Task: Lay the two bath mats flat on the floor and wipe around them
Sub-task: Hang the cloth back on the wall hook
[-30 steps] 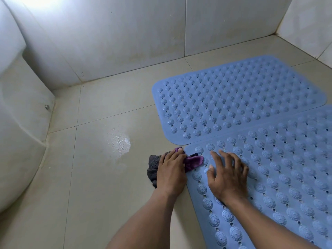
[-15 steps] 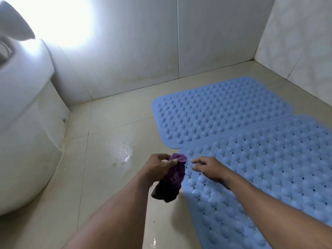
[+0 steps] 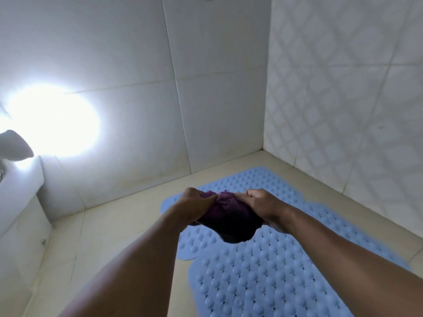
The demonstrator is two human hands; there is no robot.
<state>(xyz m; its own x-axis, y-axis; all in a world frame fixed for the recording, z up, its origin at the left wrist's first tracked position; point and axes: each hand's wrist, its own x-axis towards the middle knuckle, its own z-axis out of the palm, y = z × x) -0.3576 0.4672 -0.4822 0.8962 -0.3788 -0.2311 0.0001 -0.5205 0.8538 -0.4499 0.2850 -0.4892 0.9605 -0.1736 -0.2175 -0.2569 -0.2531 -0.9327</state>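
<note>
We find both mats flat. Our left hand and right hand pinch the bunched cloth, seemingly refolding; wiping must resume.

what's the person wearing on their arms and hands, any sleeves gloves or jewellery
Nothing worn shows. The left hand and right hand have no gloves. The left forearm and right forearm are bare to the frame's edge: no sleeves, watch or bracelet. The fingers are too blurred to rule out a ring.

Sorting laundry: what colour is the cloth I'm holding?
The cloth is purple, clearest in head view.
</note>
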